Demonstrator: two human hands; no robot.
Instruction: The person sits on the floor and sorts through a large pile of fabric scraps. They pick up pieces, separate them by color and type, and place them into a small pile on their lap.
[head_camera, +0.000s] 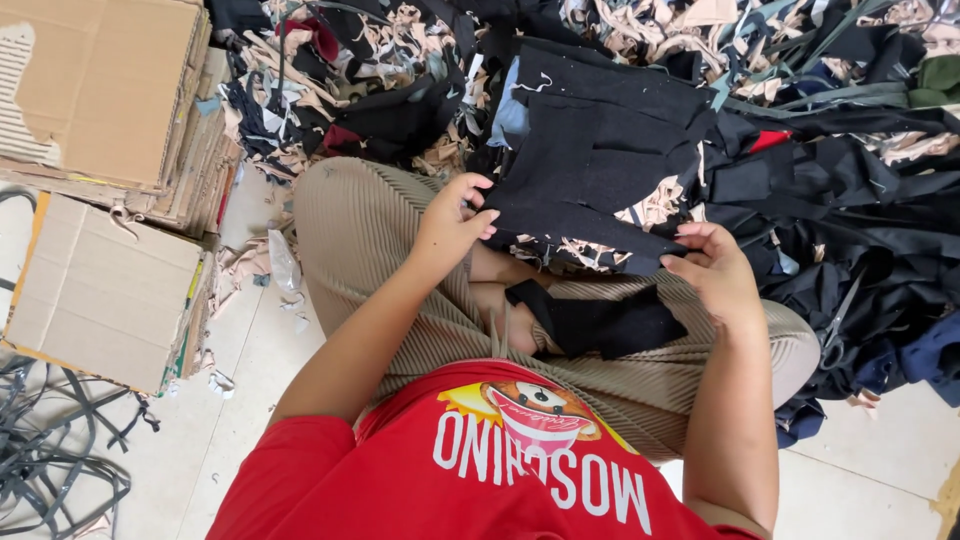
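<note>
A great heap of fabric offcuts (800, 120), mostly black with tan and red scraps mixed in, spreads across the floor in front of the seated person, whose legs in ribbed beige trousers (360, 230) are crossed beneath it. Stacks of flattened cardboard (100, 290) lie off to the left. A large black cloth piece (590, 160) lies stretched between the hands at the near edge of the heap: the left hand (455, 220) is closed, pinching one edge of it, while the right hand (715, 270) grips the opposite lower edge with curled fingers. A smaller black scrap (600, 322) rests on the lap, and grey scissors (835, 335) lie among dark cloth to the right. The step looks like smoothing and checking the piece; any further handling calls for steady, even tension.
</note>
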